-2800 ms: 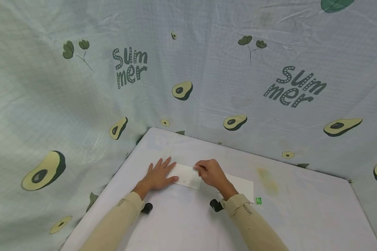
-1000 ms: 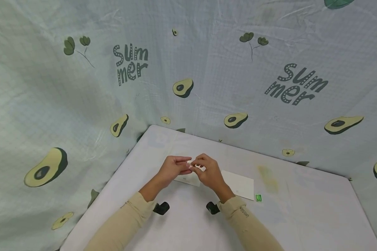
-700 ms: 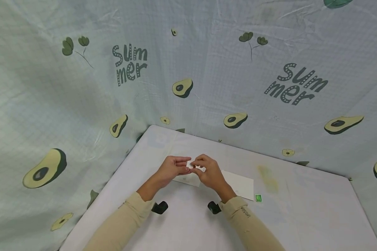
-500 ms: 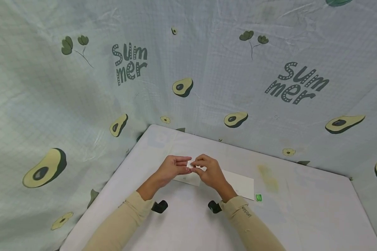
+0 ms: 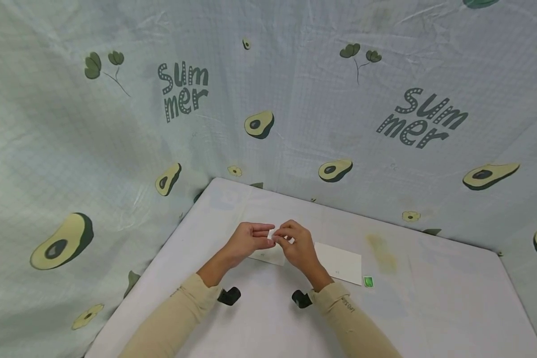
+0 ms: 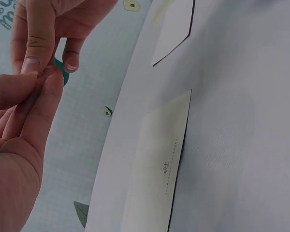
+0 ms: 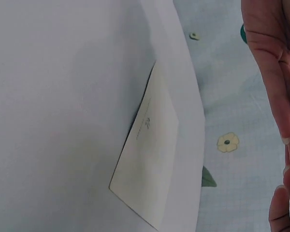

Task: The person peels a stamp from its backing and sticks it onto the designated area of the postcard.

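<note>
My left hand (image 5: 243, 241) and my right hand (image 5: 297, 246) are up above the tabletop (image 5: 268, 325), with their fingertips touching. Both hands pinch a small white piece (image 5: 271, 233) between them. My fingers hide most of it, so I can't tell what it is. Under my hands, one white card (image 6: 154, 169) lies flat. It has a dotted line and a tiny black scribble near one edge. A second white card (image 5: 340, 263) lies flat too, a bit to the right of the first. A little green square (image 5: 369, 282) with a pale edge sits just beside that card's corner. Behind the tabletop hangs a pale cloth (image 5: 295, 89) with avocados and the word "summer" on it.
</note>
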`<action>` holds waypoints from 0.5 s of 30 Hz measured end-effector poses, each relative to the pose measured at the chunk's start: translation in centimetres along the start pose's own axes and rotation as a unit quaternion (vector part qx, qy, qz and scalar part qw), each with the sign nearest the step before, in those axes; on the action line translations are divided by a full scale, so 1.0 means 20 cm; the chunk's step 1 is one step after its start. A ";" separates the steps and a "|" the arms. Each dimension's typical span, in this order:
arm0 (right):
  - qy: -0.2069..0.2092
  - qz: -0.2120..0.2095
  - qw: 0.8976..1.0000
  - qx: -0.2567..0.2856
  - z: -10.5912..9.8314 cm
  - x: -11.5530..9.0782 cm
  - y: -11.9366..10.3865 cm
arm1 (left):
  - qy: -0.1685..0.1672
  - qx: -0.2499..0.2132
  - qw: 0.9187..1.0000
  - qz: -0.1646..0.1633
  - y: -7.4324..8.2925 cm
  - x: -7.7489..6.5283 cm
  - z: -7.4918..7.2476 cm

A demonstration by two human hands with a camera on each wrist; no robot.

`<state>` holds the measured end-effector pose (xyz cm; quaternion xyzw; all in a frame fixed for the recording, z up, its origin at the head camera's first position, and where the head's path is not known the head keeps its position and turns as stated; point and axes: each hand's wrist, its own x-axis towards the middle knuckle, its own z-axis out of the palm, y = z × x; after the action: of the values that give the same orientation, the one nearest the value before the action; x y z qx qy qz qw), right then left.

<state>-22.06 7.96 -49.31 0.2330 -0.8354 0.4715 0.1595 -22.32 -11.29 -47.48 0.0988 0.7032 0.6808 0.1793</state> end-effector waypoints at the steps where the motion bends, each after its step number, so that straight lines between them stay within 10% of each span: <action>1: 0.003 0.006 1.000 -0.003 0.00 0.00 0.00 | 0.004 0.002 1.000 0.000 0.00 0.00 0.01; 15: 0.015 0.189 0.981 0.045 0.01 0.03 -0.07 | 0.039 0.017 0.999 -0.017 0.03 -0.01 0.06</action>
<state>-21.89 7.01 -48.21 0.0702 -0.8399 0.5337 0.0696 -21.71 -10.24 -46.91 0.0629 0.7229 0.6689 0.1614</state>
